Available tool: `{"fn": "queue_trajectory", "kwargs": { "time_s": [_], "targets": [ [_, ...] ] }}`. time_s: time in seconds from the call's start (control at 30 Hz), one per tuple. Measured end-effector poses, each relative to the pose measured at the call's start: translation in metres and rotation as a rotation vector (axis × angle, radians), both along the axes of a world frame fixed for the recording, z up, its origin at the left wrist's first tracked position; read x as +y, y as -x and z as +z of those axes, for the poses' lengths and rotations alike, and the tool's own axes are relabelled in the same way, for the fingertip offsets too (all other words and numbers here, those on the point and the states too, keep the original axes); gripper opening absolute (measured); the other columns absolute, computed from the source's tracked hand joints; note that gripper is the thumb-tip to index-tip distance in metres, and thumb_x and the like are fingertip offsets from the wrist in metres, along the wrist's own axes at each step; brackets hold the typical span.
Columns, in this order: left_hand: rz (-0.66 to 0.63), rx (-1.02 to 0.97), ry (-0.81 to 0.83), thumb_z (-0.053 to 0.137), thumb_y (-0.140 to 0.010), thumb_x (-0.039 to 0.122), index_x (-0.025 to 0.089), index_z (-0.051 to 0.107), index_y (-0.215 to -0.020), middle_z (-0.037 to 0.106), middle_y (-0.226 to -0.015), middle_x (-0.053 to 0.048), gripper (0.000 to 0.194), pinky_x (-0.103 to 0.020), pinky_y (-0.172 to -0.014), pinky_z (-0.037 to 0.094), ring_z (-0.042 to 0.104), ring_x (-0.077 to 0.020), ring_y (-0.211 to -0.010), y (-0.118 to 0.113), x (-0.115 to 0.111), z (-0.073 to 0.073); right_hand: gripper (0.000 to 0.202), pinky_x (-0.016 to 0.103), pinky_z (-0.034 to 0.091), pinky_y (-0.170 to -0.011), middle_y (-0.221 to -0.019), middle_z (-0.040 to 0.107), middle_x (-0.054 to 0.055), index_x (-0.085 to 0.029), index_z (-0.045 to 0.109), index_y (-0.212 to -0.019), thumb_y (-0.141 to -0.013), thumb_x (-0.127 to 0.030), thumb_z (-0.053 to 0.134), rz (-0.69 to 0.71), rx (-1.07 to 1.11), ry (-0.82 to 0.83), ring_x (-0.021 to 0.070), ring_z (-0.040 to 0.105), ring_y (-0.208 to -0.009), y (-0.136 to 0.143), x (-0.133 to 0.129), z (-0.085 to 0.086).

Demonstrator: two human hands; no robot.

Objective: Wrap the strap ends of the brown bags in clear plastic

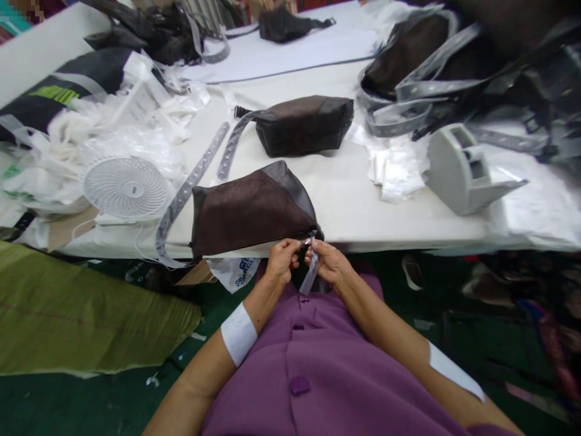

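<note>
Because the fingertips cover most of it, the small fitting (305,243) pinched by the left hand (283,259) can be made out only as a dark piece with a shiny part. By the right hand (328,261), a plastic-wrapped strip (310,275) is gripped between thumb and fingers, its lower end hanging above the purple garment (327,363). Lower palms: partly hidden.

Brown bag (254,212), one: laid on its side at the near edge of the table (385,224), just beyond both hands, its right corner nearest the fingers. Contents cannot be seen.

Strap (175,206), one, wrapped in plastic: curved along the left end of that bag.

Second bag (304,124), one, brown and black: set farther back; its inside is hidden.

Bag pile (408,54), right: blurred, cut off by the frame, number of pieces unclear, straps covered in plastic.

Far bag (284,25), dark: placed on a white board (240,57).

Also listed: white fan (131,189), left, beside crumpled plastic (136,142); grey holder (454,169), right, near white packets (394,172).
</note>
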State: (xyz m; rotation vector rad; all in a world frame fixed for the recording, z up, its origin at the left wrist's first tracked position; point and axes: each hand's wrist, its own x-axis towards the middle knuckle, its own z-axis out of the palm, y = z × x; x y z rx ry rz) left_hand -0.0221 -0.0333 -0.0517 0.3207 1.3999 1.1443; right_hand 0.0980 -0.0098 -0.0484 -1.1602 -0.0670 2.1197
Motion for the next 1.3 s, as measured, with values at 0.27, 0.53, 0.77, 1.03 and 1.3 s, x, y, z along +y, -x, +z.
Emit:
{"fn": "queue_trajectory", "kwargs": {
  "time_s": [0.27, 0.53, 0.77, 1.03, 1.3],
  "targets": [
    [0.019, 0.159, -0.058, 0.067, -0.062, 0.029, 0.015, 0.055, -0.068, 0.063, -0.068, -0.002, 0.019, -0.018, -0.044, 0.036, 0.047, -0.0057, -0.046, -0.001, 0.009, 0.014, 0.008, 0.020, 0.051, -0.045, -0.052, 0.058, 0.000, -0.011, 0.060, -0.077, -0.075, -0.004, 0.057, 0.031, -0.082, -0.037, 0.0094, 0.054, -0.043, 0.006, -0.002, 0.001],
    [-0.004, 0.365, -0.149, 0.062, -0.062, 0.023, 0.014, 0.059, -0.061, 0.058, -0.056, 0.001, 0.009, -0.019, -0.046, 0.033, 0.043, -0.0062, -0.045, 0.000, 0.015, 0.011, 0.007, 0.018, 0.048, -0.041, -0.046, 0.055, -0.002, -0.014, 0.055, -0.066, -0.069, -0.010, 0.059, -0.063, -0.264, -0.077, 0.0080, 0.051, -0.038, 0.011, -0.005, -0.006],
    [-0.144, 0.465, -0.250, 0.063, -0.067, 0.023, 0.015, 0.062, -0.061, 0.054, -0.054, 0.003, 0.010, -0.020, -0.052, 0.034, 0.044, -0.0072, -0.051, -0.008, 0.007, 0.027, 0.012, 0.020, 0.041, -0.042, -0.045, 0.056, -0.003, -0.016, 0.060, -0.064, -0.065, -0.026, 0.064, -0.074, -0.629, -0.381, 0.0099, 0.049, -0.039, 0.008, -0.012, -0.015],
    [-0.106, 0.459, -0.178, 0.069, -0.064, 0.023, 0.017, 0.068, -0.063, 0.059, -0.064, 0.000, 0.007, -0.022, -0.060, 0.041, 0.051, -0.0115, -0.064, -0.023, 0.013, 0.022, 0.022, 0.023, 0.041, -0.059, -0.060, 0.063, 0.001, -0.017, 0.063, -0.064, -0.075, -0.034, 0.057, 0.079, -1.095, -0.765, 0.0135, 0.056, -0.058, -0.002, -0.013, -0.014],
    [-0.457, 0.847, -0.386, 0.055, -0.082, 0.028, 0.023, 0.074, -0.084, 0.059, -0.081, -0.006, 0.020, -0.028, -0.081, 0.042, 0.055, -0.0184, -0.084, -0.013, 0.009, 0.019, 0.022, 0.022, 0.038, -0.059, -0.060, 0.062, 0.000, -0.017, 0.062, -0.062, -0.076, -0.033, 0.055, 0.145, -1.125, -0.742, 0.0126, 0.055, -0.058, -0.005, -0.016, -0.019]
  ]
}}
